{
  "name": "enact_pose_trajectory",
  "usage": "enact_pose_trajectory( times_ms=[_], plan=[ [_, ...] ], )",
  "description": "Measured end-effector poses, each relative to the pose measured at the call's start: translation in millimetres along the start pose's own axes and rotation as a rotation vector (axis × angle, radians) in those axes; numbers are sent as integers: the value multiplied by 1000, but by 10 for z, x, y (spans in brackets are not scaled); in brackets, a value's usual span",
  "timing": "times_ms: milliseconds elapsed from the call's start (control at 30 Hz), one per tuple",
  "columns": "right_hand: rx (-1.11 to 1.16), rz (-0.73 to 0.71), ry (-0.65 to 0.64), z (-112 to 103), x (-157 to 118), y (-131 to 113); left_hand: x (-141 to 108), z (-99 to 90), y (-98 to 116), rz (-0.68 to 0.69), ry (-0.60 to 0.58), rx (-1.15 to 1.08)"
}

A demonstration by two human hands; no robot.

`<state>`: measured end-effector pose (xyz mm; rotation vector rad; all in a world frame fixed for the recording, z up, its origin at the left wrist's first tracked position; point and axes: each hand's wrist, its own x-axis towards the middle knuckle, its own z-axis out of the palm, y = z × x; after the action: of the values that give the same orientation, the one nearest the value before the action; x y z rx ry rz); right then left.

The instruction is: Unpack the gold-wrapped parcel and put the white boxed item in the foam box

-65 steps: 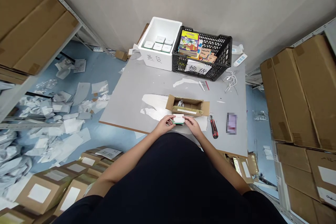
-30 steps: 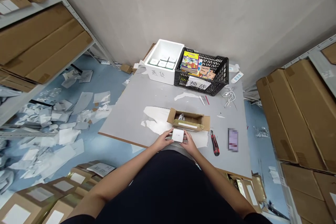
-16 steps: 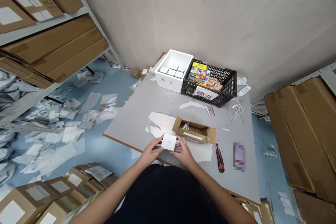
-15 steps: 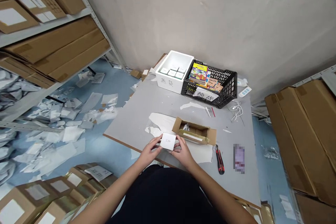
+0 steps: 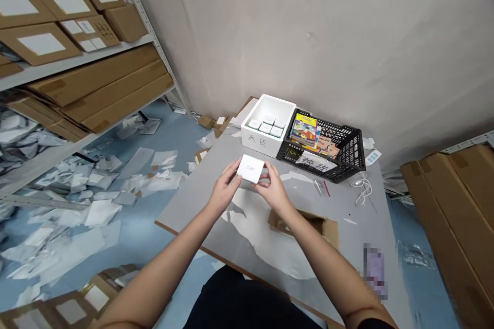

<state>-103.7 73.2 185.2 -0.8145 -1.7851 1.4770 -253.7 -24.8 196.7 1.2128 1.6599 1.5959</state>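
Observation:
Between my two hands is a small white box (image 5: 250,169) with dark lettering on top. My left hand (image 5: 225,187) grips its left side, fingers closed on it. On the other side my right hand (image 5: 274,185) holds the right edge. The box is held above the table, just short of a white foam bin (image 5: 259,143) that contains several similar white boxes (image 5: 266,127). Below my right forearm lies an open cardboard box (image 5: 331,230), partly hidden by that arm.
A black plastic crate (image 5: 349,157) with colourful books (image 5: 304,130) adjoins the foam bin. White paper (image 5: 266,236), a cable (image 5: 363,187) and a blurred purple item (image 5: 374,270) lie on the grey table (image 5: 185,211). Shelves of cartons (image 5: 116,82) stand left; large cartons (image 5: 447,205) stand right.
Both hands have carried the white box forward, away from my body and toward the foam bin. The view has tilted up, and my right arm now covers part of the cardboard box and the cutter.

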Motion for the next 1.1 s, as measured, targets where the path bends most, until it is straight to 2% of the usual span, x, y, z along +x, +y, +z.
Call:
enact_pose_trajectory(
  times_ms=[133, 300, 433, 533, 667, 800, 967, 1033, 1100],
  plan=[
    [-95, -115, 49, 50, 985, -143, 1029, -190, -35, 182, -34, -58],
    [-235, -201, 86, -57, 2309, -257, 2372, -254, -147, 275, -29, -162],
    [-299, -190, 83, -194, 3195, -140, 3296, -169, -445, 271, -75, -325],
    [-320, -155, 82, -293, 3670, 56, 3788, -59, -730, 232, -116, -403],
    [-320, -81, 82, -405, 4070, 395, 4181, 102, -1087, 174, -149, -419],
    [-385, -3, 68, -481, 4292, 762, 4393, 249, -1455, 97, -169, -380],
    [-716, 39, -7, -535, 4401, 1183, 4466, 389, -1943, -33, -136, -215],
    [-887, 78, -69, -546, 4403, 1328, 4450, 425, -2099, -92, -141, -62],
    [-988, 149, -137, -552, 4387, 1451, 4422, 455, -2209, -130, -209, 147]
  ],
)
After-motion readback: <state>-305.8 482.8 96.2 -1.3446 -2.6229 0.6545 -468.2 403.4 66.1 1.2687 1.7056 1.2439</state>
